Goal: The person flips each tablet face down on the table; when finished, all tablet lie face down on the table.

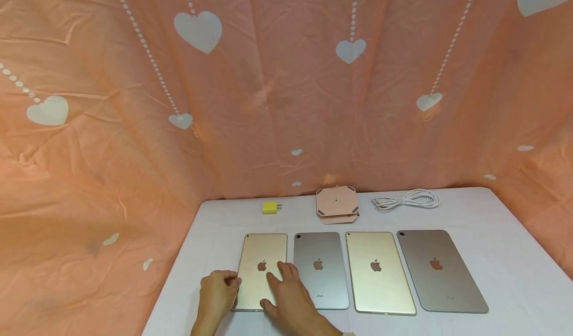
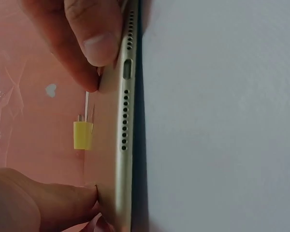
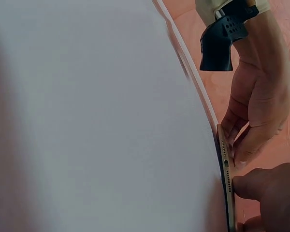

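A gold tablet (image 1: 252, 256) with an apple logo lies back up at the left of a row on the white cloth. At its lower left edge, my left hand (image 1: 216, 296) pinches the side with thumb and curled fingers. My right hand (image 1: 294, 298) rests spread over its lower right part, fingertips touching the back and right edge. The tablet's bottom edge (image 2: 125, 121), with charging port and speaker holes, faces the left wrist camera. A silver tablet (image 1: 319, 246) lies just right of it, partly behind the right hand.
Farther right lie another gold tablet (image 1: 380, 286) and a grey tablet (image 1: 443, 286). Behind the row are a yellow charger plug (image 1: 270, 207), a pink folded stand (image 1: 336, 201) and a coiled white cable (image 1: 405, 200). An orange curtain (image 1: 277, 102) with white hearts hangs behind the table.
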`<state>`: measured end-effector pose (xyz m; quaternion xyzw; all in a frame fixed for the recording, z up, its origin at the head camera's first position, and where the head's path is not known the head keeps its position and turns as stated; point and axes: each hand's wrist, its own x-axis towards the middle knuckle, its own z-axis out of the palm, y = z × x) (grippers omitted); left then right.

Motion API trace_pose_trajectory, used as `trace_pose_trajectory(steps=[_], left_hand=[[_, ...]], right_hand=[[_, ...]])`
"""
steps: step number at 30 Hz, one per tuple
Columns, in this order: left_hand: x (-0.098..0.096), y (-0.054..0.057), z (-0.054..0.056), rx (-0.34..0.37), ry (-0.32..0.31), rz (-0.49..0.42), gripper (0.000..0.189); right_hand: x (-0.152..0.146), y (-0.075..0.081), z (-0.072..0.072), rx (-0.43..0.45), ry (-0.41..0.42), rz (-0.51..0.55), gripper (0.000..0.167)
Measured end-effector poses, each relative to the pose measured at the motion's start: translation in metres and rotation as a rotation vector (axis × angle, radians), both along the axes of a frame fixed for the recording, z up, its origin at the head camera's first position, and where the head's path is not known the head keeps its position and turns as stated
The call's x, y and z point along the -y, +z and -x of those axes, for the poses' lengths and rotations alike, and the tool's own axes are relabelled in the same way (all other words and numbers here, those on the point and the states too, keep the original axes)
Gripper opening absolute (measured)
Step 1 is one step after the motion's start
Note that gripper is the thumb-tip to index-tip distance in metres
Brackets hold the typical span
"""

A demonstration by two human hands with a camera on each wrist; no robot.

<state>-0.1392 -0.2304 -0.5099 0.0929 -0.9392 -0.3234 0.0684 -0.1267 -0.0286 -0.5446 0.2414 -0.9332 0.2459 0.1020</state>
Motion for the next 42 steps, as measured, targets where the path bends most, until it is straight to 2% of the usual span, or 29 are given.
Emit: trace_pose_trajectory(steps=[10,15,16,17,19,21,23,24,26,28,29,31,33,37,40,42], left_hand=[[0.002,-0.002,-0.002,-0.027,-0.025,0.035,0.012],[0.005,-0.003,0.000,-0.039,-0.043,0.022,0.015],[0.006,-0.004,0.000,-0.047,-0.046,0.018,0.015],[0.009,-0.010,0.003,-0.070,-0.046,0.017,0.015],[0.011,-0.011,0.004,-0.071,-0.051,0.017,0.016],[0.019,-0.028,0.013,-0.062,-0.055,0.027,0.016],[0.020,-0.030,0.015,-0.055,-0.068,0.025,0.017],[0.019,-0.024,0.015,-0.035,-0.083,0.026,0.018],[0.017,-0.023,0.017,-0.033,-0.103,0.030,0.022],[0.008,-0.002,0.011,-0.047,-0.123,0.031,0.027],[0.006,0.002,0.011,-0.057,-0.127,0.039,0.028],[0.006,0.009,0.012,-0.089,-0.139,0.048,0.030],[0.007,0.017,0.013,-0.152,-0.159,0.061,0.029],[0.014,0.038,0.016,-0.356,-0.205,0.098,0.030],[0.025,0.060,0.020,-0.492,-0.223,0.149,0.034],[0.036,0.078,0.022,-0.538,-0.230,0.190,0.038]], right_hand=[[0.004,-0.001,-0.003,-0.034,-0.003,-0.035,0.058],[0.003,0.000,-0.002,-0.028,0.000,-0.052,0.058],[0.003,0.001,-0.001,-0.027,0.002,-0.054,0.058],[0.003,0.002,-0.001,-0.030,0.006,-0.056,0.058],[0.003,0.004,0.000,-0.033,0.016,-0.061,0.058],[0.002,0.005,0.000,-0.029,0.021,-0.067,0.056],[0.000,0.006,0.001,-0.003,0.029,-0.058,0.054],[-0.002,0.008,0.001,0.015,0.030,-0.046,0.053],[-0.009,0.011,0.001,0.064,0.030,0.011,0.052],[-0.021,0.016,0.002,0.106,0.029,0.095,0.052],[-0.030,0.018,0.003,0.122,0.028,0.149,0.052],[-0.051,0.024,0.004,0.126,0.023,0.253,0.051],[-0.078,0.030,0.006,0.126,0.012,0.331,0.049],[-0.145,0.044,0.009,0.059,-0.020,0.398,0.044],[-0.198,0.058,0.009,-0.061,-0.055,0.351,0.046],[-0.232,0.071,0.011,-0.159,-0.079,0.298,0.051]])
